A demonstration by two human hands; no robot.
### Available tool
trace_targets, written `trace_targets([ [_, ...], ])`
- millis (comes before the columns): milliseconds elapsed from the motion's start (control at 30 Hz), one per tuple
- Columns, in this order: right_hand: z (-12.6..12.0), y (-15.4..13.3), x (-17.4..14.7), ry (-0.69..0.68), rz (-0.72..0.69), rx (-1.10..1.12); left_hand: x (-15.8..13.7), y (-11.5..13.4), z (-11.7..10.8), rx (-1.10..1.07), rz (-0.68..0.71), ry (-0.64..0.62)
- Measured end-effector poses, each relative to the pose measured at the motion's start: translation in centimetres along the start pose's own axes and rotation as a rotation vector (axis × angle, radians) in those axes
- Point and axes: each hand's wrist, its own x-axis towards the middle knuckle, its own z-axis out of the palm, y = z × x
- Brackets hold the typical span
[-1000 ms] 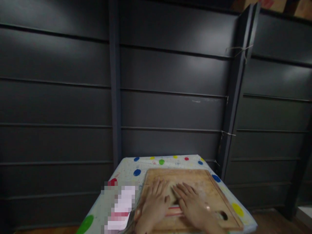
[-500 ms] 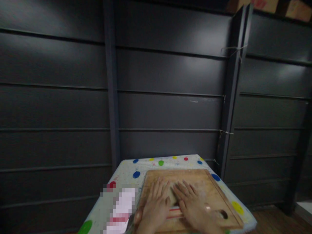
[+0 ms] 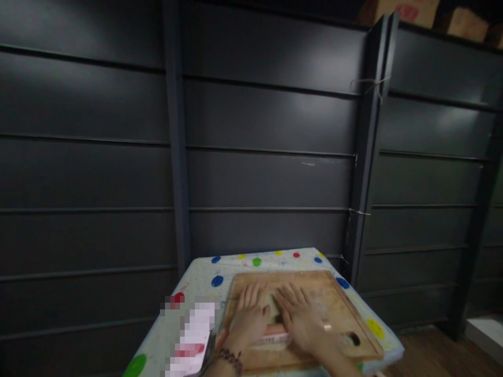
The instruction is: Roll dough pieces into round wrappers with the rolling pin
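Observation:
My left hand [image 3: 249, 317] and my right hand [image 3: 301, 319] lie palm down side by side, fingers stretched forward and apart. Under both palms runs a wooden rolling pin [image 3: 275, 330], set crosswise, with a pale printed band showing between the hands. Its right end sticks out past my right hand. A pale, flat patch that looks like dough [image 3: 274, 309] shows between my fingers, partly hidden by them. All this rests on a wooden cutting board [image 3: 322, 285] with an oval handle hole at its near right. A beaded bracelet [image 3: 231, 360] is on my left wrist.
The board lies on a table with a white, colour-dotted cloth [image 3: 231, 266]. Left of the board is a blurred-out pale, flat object [image 3: 194, 335]. A dark panelled metal wall [image 3: 271, 178] stands behind the table. Cardboard boxes [image 3: 416, 11] sit high at the right.
The rolling pin has turned: red stripes showed between my hands before, now a printed band. My hands shifted slightly with it, and the bracelet has come into view. The camera view moved a little.

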Motion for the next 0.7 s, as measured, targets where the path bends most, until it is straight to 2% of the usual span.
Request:
trace_targets([
  [133, 0.4, -0.6, -2.7, 0.030, -0.012, 0.078, -2.3, 1.1, -0.2, -0.052, 0.014, -0.035],
  [233, 0.3, -0.5, -2.8, 0.016, -0.013, 0.080, -2.6, 1.1, -0.1, -0.087, 0.014, -0.022],
  [333, 0.4, 0.1, -0.9, -0.029, -0.011, 0.040, -1.1, 0.3, 0.1, -0.100, -0.014, -0.014],
  [467, 0.7, 1.1, 2.8, -0.075, 0.049, 0.048, 1.2, -1.5, 1.2, -0.097, -0.084, 0.092],
  [600, 0.3, 1.6, 5.6, 0.011, 0.075, 0.064, 2.4, -3.1, 2.2, -0.088, -0.074, 0.100],
  [700, -0.9, 1.3, 6.1, 0.113, 0.058, 0.077, 3.1, -3.5, 2.4, -0.067, -0.075, 0.101],
])
